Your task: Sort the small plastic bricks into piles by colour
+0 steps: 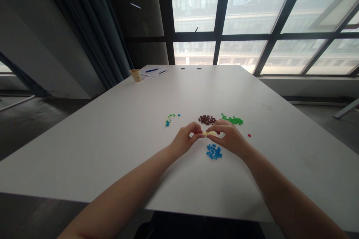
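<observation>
Over the white table (117, 130) my two hands meet, fingertips nearly touching. My left hand (185, 138) is closed in a pinch at the left edge of some pale yellow small pieces (209, 133). From the other side, my right hand (228, 137) bends thumb and fingers round the same yellow pieces, partly covering them. A yellow bit shows between the fingertips; its exact shape is too small to tell. Just below lies a pile of small blue pieces (214, 152). Beyond the hands are dark brown pieces (206, 120) and green pieces (233, 120).
Left of my hands, mixed green, blue and yellow pieces (168, 122) lie scattered. A single red piece (249, 135) sits to the right. Far back stand a paper cup (136, 75), papers with a blue pen (152, 70), and two dark discs (199, 68).
</observation>
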`<action>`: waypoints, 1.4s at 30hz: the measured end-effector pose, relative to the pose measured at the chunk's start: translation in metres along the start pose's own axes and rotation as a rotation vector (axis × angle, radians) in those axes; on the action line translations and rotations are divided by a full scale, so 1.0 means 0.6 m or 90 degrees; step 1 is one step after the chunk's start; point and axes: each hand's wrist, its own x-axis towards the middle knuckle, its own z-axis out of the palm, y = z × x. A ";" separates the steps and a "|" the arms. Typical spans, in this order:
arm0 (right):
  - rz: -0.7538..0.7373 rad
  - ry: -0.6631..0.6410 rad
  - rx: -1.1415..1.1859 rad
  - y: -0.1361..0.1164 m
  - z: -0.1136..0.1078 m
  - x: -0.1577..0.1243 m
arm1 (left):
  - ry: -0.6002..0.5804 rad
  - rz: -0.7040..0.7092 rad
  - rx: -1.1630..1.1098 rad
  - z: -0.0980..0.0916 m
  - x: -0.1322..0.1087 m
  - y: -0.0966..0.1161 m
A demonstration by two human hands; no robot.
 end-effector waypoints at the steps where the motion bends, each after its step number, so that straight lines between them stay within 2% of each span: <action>1: -0.001 0.001 0.000 0.000 -0.001 0.000 | -0.001 -0.001 -0.008 0.000 0.000 -0.001; 12: 0.040 -0.001 -0.042 0.003 -0.011 0.002 | -0.004 -0.001 0.012 -0.006 0.001 0.002; 15: 0.137 0.001 -0.130 0.022 -0.019 0.002 | 0.004 -0.007 0.025 -0.010 0.002 -0.001; 18: 0.284 -0.056 -0.236 0.041 -0.018 -0.002 | 0.030 -0.013 0.050 -0.018 0.006 -0.008; 21: 0.378 -0.148 -0.281 0.050 -0.004 -0.007 | 0.088 -0.026 0.084 -0.032 0.011 -0.015; 24: 0.407 -0.197 -0.283 0.051 0.010 -0.010 | 0.185 -0.028 0.121 -0.052 0.020 -0.026; 29: 0.405 -0.217 -0.275 0.049 0.017 -0.009 | 0.330 -0.032 0.132 -0.089 0.034 -0.058; 33: 0.384 -0.217 -0.249 0.047 0.020 -0.008 | 0.377 -0.057 0.146 -0.117 0.039 -0.090; 36: 0.367 -0.210 -0.232 0.045 0.019 -0.007 | 0.346 -0.079 0.258 -0.127 0.039 -0.113; 39: 0.351 -0.192 -0.224 0.044 0.012 -0.005 | 0.235 -0.114 0.426 -0.122 0.041 -0.134; 42: 0.352 -0.161 -0.221 0.047 0.003 -0.005 | 0.118 -0.112 0.517 -0.105 0.044 -0.149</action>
